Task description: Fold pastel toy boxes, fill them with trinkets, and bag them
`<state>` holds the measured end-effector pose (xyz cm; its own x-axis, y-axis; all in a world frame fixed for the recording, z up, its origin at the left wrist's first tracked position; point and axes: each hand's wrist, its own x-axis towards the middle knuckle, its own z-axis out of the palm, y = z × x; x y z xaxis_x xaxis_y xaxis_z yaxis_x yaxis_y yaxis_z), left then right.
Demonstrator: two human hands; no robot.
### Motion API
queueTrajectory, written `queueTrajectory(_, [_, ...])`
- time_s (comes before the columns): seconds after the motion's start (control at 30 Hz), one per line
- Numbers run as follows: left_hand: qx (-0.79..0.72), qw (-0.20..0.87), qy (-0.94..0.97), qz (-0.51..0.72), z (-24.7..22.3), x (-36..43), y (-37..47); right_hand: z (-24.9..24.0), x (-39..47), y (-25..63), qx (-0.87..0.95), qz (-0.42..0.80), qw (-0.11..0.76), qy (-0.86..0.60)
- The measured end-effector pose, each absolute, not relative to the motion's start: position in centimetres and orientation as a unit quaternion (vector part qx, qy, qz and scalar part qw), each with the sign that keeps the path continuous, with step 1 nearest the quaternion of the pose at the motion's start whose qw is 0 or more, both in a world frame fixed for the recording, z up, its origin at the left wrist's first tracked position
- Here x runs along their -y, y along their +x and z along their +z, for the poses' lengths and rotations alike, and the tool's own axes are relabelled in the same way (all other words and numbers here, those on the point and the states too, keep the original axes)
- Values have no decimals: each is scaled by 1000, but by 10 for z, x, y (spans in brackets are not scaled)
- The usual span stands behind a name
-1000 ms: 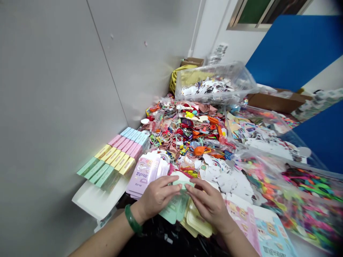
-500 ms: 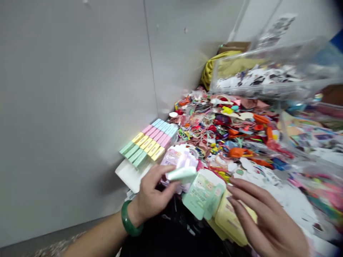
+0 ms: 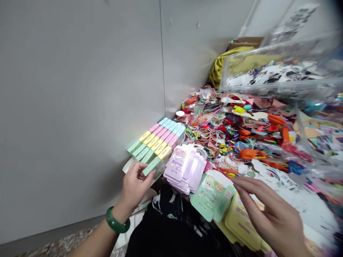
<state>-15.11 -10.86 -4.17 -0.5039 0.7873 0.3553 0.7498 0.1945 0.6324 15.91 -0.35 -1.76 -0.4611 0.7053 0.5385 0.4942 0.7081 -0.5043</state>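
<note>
Between its thumb and fingers, my left hand [image 3: 138, 182] pinches a small green box [image 3: 153, 166] at the near end of the rows of boxes. Those rows run from green through yellow [image 3: 154, 143] and pink to blue [image 3: 174, 127]. To their right lies a stack of flat purple cartons [image 3: 179, 166]. Flat green cartons [image 3: 211, 194] come after it, then flat yellow cartons [image 3: 242, 221]. My right hand [image 3: 270, 210] hovers over the yellow cartons, fingers apart, its fingertips near the edge of the green ones. It holds nothing that I can see.
A grey wall [image 3: 80, 89] rises on the left. Behind the cartons spreads a heap of colourful small items [image 3: 230, 132]. A clear plastic bin [image 3: 278, 76] with paper cutouts stands at the back right, beside yellow cloth [image 3: 219, 66]. White cutouts [image 3: 302, 203] lie at the right.
My left hand has moved left and down with the green box, from over the purple cartons to the near end of the rows. The view has shifted slightly.
</note>
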Motion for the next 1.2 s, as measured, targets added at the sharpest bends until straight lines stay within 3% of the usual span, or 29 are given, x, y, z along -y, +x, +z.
queueTrajectory(0.37, [-805,-109,487,320,-79,86,-156,-32,1,153,829,202,329,-404])
queueTrajectory(0.57, [-798,-108,498,321,-58,95,-145,-29,-6,160,740,192,134,-630])
queueTrajectory(0.7, [-670,-92,631,380,-41,96,-121,-29,-5,160,688,236,72,-683])
queueTrajectory(0.83, [-562,31,783,266,-41,83,-76,-36,-2,156,667,250,73,-699])
queueTrajectory(1.0, [-544,50,829,116,-58,70,-32,-46,1,153,663,279,111,-686])
queueTrajectory(1.2, [-548,68,831,74,-62,64,-19,-49,6,151,648,301,156,-682])
